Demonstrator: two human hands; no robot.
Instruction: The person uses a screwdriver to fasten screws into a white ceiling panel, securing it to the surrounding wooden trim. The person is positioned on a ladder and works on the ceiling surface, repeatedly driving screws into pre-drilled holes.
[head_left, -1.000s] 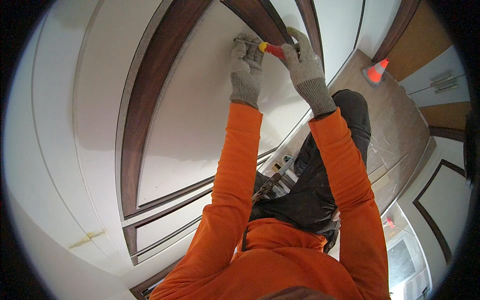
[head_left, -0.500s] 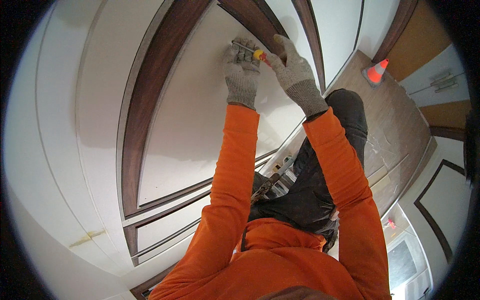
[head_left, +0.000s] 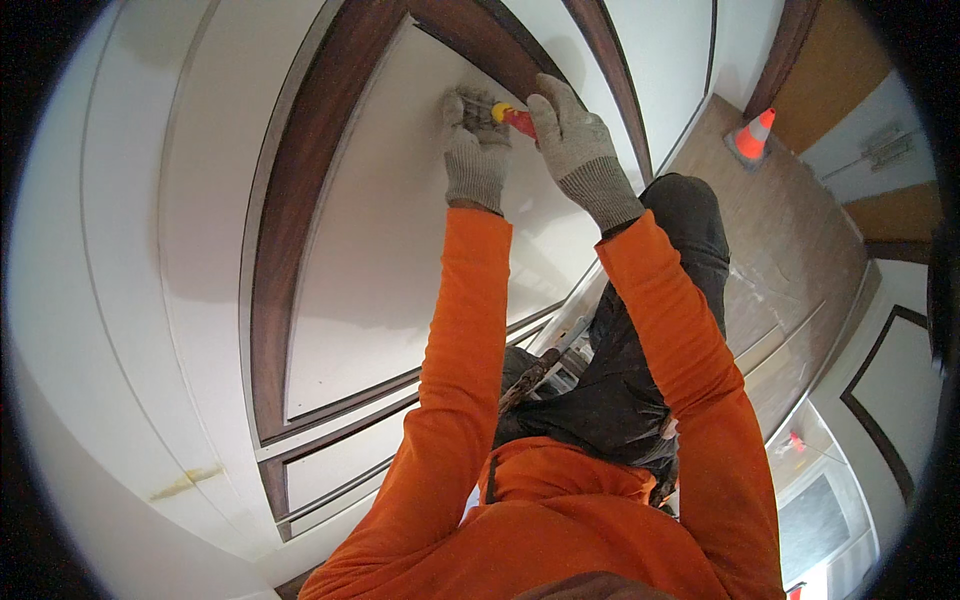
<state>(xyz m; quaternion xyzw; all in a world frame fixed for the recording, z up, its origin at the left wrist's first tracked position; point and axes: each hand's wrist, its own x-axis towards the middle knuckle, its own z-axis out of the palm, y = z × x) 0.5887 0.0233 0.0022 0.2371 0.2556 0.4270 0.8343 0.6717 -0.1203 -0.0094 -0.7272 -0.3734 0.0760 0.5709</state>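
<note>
Right hand [head_left: 572, 130] closed round the screwdriver [head_left: 517, 120], shaft pointing to the left hand [head_left: 476, 140]; cannot tell whether that one grips. Probably light, stiff, sturdy; best held by the handle.

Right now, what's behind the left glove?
Behind the left glove there's a white panel. You can see it on both sides of the glove. The patch right behind the glove is covered, so I can't tell what's there.
</note>
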